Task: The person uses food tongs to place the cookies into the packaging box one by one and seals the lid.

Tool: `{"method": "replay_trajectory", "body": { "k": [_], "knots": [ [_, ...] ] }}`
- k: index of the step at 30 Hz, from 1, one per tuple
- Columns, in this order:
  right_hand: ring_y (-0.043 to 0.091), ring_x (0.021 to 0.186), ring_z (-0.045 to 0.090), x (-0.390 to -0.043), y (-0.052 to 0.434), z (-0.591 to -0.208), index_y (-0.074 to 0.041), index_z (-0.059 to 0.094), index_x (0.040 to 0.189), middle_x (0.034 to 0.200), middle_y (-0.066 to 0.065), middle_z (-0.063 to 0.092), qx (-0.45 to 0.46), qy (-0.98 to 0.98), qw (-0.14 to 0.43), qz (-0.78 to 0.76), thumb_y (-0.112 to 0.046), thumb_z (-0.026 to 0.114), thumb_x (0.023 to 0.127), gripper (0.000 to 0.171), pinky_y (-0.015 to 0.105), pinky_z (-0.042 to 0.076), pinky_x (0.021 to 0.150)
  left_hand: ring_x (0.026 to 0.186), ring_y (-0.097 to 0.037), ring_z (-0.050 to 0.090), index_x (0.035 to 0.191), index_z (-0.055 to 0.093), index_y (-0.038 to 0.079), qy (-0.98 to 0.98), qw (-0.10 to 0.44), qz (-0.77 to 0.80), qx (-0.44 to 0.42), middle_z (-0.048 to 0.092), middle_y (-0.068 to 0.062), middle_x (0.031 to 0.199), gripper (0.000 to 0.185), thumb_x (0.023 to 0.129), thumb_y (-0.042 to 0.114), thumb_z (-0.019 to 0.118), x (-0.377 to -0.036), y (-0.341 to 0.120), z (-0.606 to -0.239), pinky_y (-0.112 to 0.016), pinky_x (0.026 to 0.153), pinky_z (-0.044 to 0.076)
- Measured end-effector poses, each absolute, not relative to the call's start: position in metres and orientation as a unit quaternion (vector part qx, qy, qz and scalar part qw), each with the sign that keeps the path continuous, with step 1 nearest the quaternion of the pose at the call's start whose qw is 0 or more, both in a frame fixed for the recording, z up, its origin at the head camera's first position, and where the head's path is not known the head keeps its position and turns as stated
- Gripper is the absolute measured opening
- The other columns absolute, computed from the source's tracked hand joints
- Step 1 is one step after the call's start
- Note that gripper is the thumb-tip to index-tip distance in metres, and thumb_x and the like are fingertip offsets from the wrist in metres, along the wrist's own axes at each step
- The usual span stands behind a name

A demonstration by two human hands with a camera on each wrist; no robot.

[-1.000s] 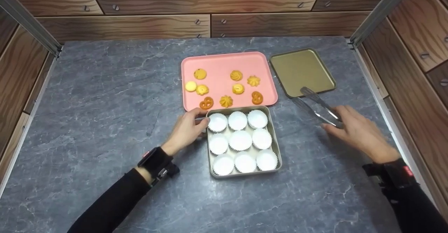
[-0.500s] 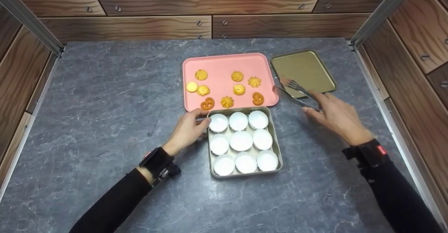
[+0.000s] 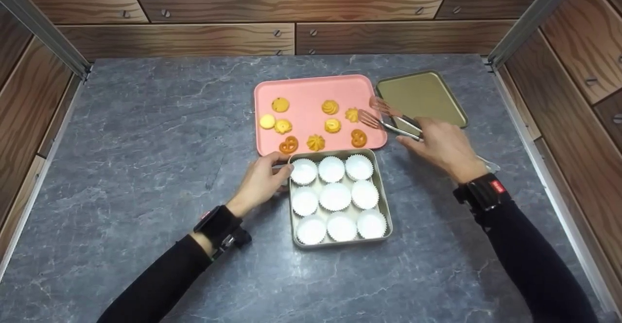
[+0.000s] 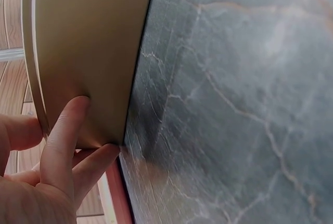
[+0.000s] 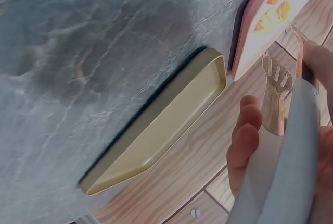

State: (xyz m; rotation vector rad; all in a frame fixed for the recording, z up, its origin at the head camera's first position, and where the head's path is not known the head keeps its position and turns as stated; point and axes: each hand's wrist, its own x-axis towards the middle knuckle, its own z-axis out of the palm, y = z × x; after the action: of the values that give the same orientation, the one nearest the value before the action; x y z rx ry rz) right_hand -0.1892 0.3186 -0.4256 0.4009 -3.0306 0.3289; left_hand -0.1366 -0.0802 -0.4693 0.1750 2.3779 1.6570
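Since the earlier frame the right hand [image 3: 440, 148] has carried the tongs [image 3: 388, 119] from the bench [image 3: 146, 133] at about four o'clock up over the right edge of the pink tray [image 3: 311, 90]. Their forked tips now stand apart above the tray, just beside the star-shaped cookie [image 3: 352, 114] at the tray's three o'clock. The fingers are curled round the tong arms, gripping them without squeezing the tips together. The left hand [image 3: 260, 179] has not moved: it rests at the nine o'clock corner of the square tin [image 3: 340, 243], fingertips against its wall.

The tin holds nine white paper cups [image 3: 334, 195], all empty as far as can be seen. It sits at six o'clock of the pink tray, touching or nearly touching it. The flat gold lid [image 3: 420, 97] lies at the tray's three o'clock.

Several risks seem likely. The tips may close too hard and crumble a cookie, or too lightly and let it drop short of a cup. The neighbouring pretzel cookie [image 3: 358, 137] lies near enough that a wide tip could knock it. The light cups could tip or shift if a cookie lands on a rim. Whether the tips already touch the cookie cannot be told.
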Motion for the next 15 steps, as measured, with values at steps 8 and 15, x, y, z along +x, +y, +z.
{"method": "replay_trajectory", "body": {
  "k": [8, 15],
  "knots": [
    [0.039, 0.065, 0.059, -0.202, 0.303, -0.432, -0.001, 0.066, 0.096, 0.076, 0.012, 0.058, 0.142, -0.986, 0.057, 0.070, -0.052, 0.076, 0.090, 0.052, 0.055, 0.048, 0.051, 0.088, -0.027, 0.075, 0.131, 0.063, -0.003, 0.808, 0.122, 0.574, 0.054, 0.067, -0.024, 0.130, 0.034, 0.100, 0.010, 0.066, -0.136, -0.080, -0.470, -0.033, 0.066, 0.067],
    [0.043, 0.070, 0.061, -0.211, 0.295, -0.436, 0.000, 0.065, 0.093, 0.077, 0.015, 0.059, 0.140, -0.987, 0.045, 0.068, -0.051, 0.074, 0.092, 0.051, 0.061, 0.051, 0.058, 0.097, -0.030, 0.075, 0.132, 0.063, -0.003, 0.805, 0.125, 0.577, 0.053, 0.066, -0.022, 0.131, 0.035, 0.101, 0.011, 0.065, -0.137, -0.080, -0.469, -0.031, 0.065, 0.066]
  ]
}}
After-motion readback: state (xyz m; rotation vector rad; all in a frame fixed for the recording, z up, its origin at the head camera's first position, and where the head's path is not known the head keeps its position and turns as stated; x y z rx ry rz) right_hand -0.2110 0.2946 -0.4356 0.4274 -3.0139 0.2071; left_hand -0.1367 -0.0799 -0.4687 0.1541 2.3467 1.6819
